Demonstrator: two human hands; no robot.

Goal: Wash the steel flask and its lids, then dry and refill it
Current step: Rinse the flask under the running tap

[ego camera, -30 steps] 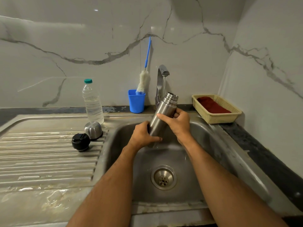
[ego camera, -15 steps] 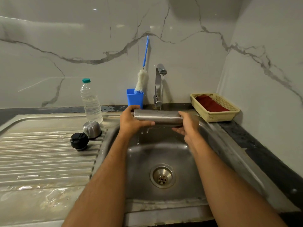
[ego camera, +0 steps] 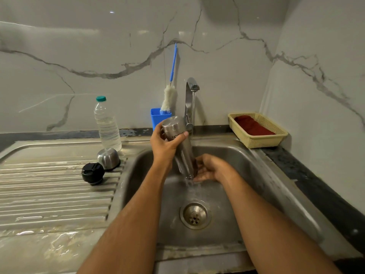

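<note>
1. A ribbed steel drainboard (ego camera: 49, 196) fills the left side, wet in places along its near edge; a clear plastic water bottle (ego camera: 107, 125) with a green cap stands upright at its back.
2. Near the drainboard's right edge lie two lids: a black stopper lid (ego camera: 92, 173) and, just behind it and touching or almost touching, a steel cup lid (ego camera: 108, 158) set mouth down.
3. A blue holder (ego camera: 158, 118) stands against the marble wall with a bottle brush (ego camera: 169, 97) upright in it, blue handle uppermost.
4. The left hand (ego camera: 165, 145) grasps the steel flask (ego camera: 180, 147) near its base, fingers and thumb wrapped round it; the flask is upended over the sink (ego camera: 227, 155), base up and tilted left, mouth down, water pouring out of it.
5. The tap (ego camera: 190, 99) runs a thin stream just right of the flask.
6. The right hand (ego camera: 209, 169) sits at the flask's mouth, fingers loosely curled against the lower neck, water spilling past them; whether it truly grips or only steadies I cannot tell.
7. The drain (ego camera: 195, 215) lies below, in the basin floor.
8. On the dark tabletop (ego camera: 316, 184) at the far right sits a yellow basket (ego camera: 262, 141) holding a red cloth (ego camera: 251, 126).
</note>
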